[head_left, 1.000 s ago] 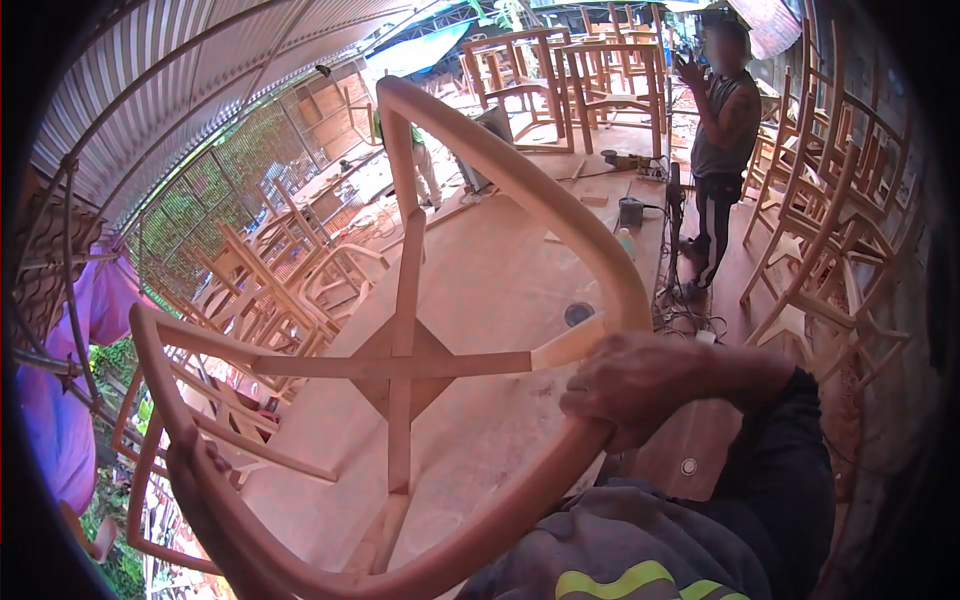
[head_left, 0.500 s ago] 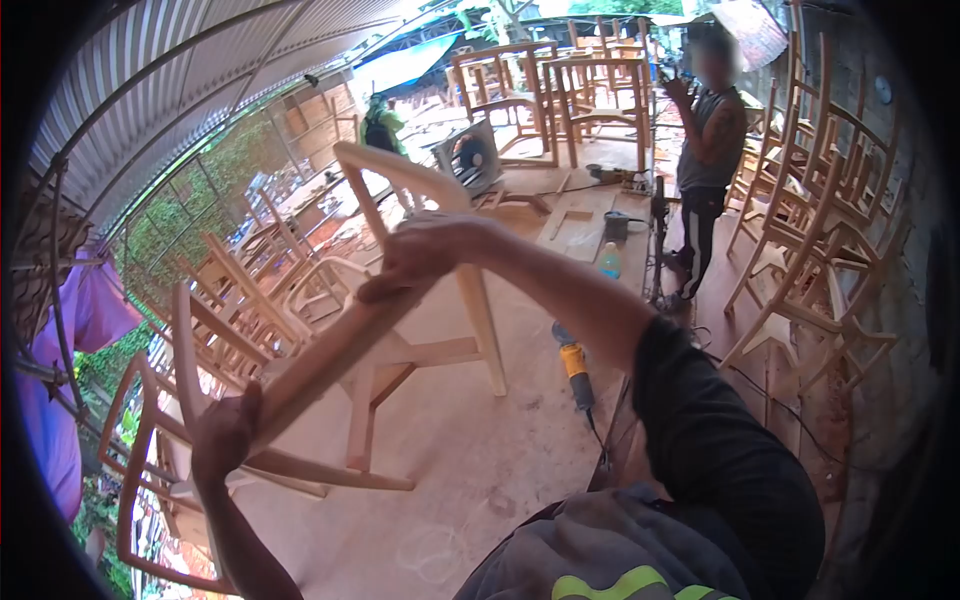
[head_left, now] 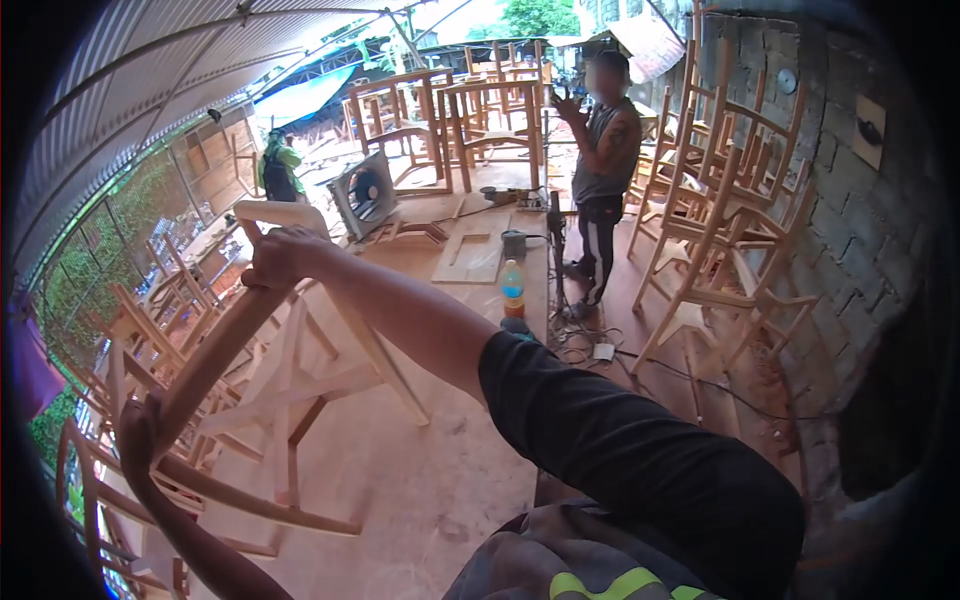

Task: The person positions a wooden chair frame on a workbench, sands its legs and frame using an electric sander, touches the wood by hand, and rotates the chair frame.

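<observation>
A bare wooden chair frame (head_left: 215,365) is tilted at the left of the head view, its legs and crossed stretchers over the wooden work surface (head_left: 440,500). My right hand (head_left: 287,255) is closed around the upper end of its thick rail. At the rail's lower end, my left hand (head_left: 140,430) grips near a corner, its fingers partly hidden. Between the hands, the rail slants down to the left. I cannot tell whether the frame's legs touch the surface.
Stacked chair frames (head_left: 715,230) stand along the block wall at right. A person (head_left: 605,150) stands beyond the work surface, another (head_left: 282,165) farther back. A bottle (head_left: 513,290), a box fan (head_left: 365,195) and cables (head_left: 590,345) lie ahead.
My view has swung to the right, so the background, hands and chair frame sit farther left. Both hands keep their hold on the rail. The yellow power tool no longer shows.
</observation>
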A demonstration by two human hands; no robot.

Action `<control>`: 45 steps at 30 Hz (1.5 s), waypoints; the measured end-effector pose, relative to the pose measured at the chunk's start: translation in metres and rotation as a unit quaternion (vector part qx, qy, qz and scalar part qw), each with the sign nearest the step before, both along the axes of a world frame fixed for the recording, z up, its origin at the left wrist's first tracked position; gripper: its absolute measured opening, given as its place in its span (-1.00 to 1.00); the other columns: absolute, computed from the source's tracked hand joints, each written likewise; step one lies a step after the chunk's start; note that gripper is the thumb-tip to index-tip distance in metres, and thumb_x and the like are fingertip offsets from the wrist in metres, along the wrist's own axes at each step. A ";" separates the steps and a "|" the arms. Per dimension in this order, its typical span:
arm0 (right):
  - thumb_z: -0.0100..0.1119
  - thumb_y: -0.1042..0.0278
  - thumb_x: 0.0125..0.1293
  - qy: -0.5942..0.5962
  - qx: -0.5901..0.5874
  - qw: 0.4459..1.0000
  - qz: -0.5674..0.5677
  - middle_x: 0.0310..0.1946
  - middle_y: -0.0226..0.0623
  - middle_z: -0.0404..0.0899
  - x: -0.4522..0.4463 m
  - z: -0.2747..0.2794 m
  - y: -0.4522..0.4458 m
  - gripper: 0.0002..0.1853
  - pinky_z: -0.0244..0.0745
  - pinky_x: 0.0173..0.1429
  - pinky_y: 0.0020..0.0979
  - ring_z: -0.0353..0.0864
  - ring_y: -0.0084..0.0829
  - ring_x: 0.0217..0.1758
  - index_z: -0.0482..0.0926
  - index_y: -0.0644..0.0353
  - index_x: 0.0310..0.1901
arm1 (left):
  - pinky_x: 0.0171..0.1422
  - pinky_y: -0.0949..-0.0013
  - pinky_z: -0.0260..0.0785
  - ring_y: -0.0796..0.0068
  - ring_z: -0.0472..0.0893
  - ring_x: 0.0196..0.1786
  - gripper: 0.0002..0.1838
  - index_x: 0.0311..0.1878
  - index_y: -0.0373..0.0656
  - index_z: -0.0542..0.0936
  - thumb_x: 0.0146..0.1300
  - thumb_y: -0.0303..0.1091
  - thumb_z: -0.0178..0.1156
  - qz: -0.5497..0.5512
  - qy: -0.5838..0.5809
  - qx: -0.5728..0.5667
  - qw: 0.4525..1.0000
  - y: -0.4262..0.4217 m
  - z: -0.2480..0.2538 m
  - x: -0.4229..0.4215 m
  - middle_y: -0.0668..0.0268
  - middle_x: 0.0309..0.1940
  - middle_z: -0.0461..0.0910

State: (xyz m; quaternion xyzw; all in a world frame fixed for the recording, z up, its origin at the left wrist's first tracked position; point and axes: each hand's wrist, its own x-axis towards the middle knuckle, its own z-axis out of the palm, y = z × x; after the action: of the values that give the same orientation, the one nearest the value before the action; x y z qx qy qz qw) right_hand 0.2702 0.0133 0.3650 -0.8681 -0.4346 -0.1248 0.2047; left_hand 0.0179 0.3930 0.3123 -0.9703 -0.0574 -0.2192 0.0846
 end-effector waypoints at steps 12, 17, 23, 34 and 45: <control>0.14 0.16 0.09 -0.263 0.350 0.895 0.083 -0.56 -0.13 0.63 0.010 -0.053 -0.001 -0.75 0.52 -0.06 -0.10 0.66 -0.07 -0.40 0.62 0.10 -0.59 | 0.07 -0.03 0.34 -0.21 0.60 -0.10 -0.32 -0.20 -0.41 0.62 0.33 0.22 0.03 0.127 -0.079 -0.219 0.964 -0.054 0.018 0.005 -0.26 -0.24 0.58; 0.14 0.24 0.09 -0.342 0.439 0.822 0.121 -0.62 -0.21 0.57 0.019 -0.058 0.007 -0.82 0.49 -0.14 -0.11 0.62 -0.09 -0.46 0.56 0.04 -0.60 | -0.04 0.02 0.40 -0.08 0.63 -0.24 -0.30 -0.27 -0.41 0.62 0.39 0.23 0.00 0.131 -0.098 -0.192 0.968 -0.032 0.006 0.015 -0.16 -0.38 0.61; 0.20 0.29 0.14 -0.350 0.400 0.839 0.120 -0.55 -0.31 0.52 0.023 -0.062 0.005 -0.87 0.43 -0.13 -0.12 0.58 -0.15 -0.40 0.52 -0.02 -0.53 | -0.14 0.02 0.48 0.03 0.68 -0.27 -0.64 0.01 -0.16 0.64 0.45 -0.08 0.05 0.075 -0.061 0.081 0.992 0.004 -0.011 0.019 -0.04 -0.38 0.63; 0.19 0.29 0.02 -0.285 0.410 0.860 0.107 -0.66 -0.16 0.61 0.010 -0.051 -0.001 -0.83 0.53 -0.15 -0.15 0.67 -0.14 -0.52 0.60 0.05 -0.66 | -0.13 0.00 0.46 -0.03 0.66 -0.22 -0.71 0.00 -0.08 0.60 0.45 -0.14 0.00 0.092 -0.022 0.063 0.994 0.011 -0.010 0.009 -0.09 -0.31 0.59; 0.15 0.24 0.10 -0.278 0.404 0.863 0.121 -0.68 -0.22 0.58 0.012 -0.053 -0.001 -0.79 0.52 -0.14 -0.14 0.64 -0.14 -0.53 0.54 0.04 -0.63 | -0.11 -0.07 0.40 -0.09 0.64 -0.29 -0.53 -0.14 -0.22 0.63 0.45 0.03 -0.02 0.057 -0.098 0.038 0.993 0.007 -0.008 0.011 -0.08 -0.42 0.60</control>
State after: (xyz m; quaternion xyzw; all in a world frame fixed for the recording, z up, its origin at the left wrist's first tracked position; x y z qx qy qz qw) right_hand 0.2818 0.0127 0.3117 -0.5795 -0.4867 -0.4995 0.4217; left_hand 0.0291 0.4001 0.3048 -0.9353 -0.1121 -0.3105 0.1275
